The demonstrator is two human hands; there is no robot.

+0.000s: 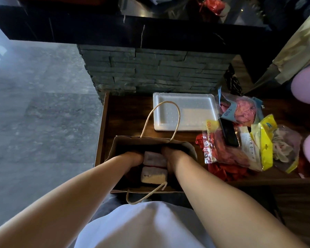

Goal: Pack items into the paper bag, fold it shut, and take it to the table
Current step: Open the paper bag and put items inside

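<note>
An open brown paper bag [151,142] stands upright on a dark wooden shelf [125,115], and both forearms reach down into its mouth. The left hand [133,157] and the right hand [170,155] press against opposite sides of a pale wrapped package [154,167] inside the bag; their fingers are hidden in shadow, so how far they curl cannot be told. Behind the bag lies a white foam tray [184,111], with balloon packets [240,140] heaped to its right.
</note>
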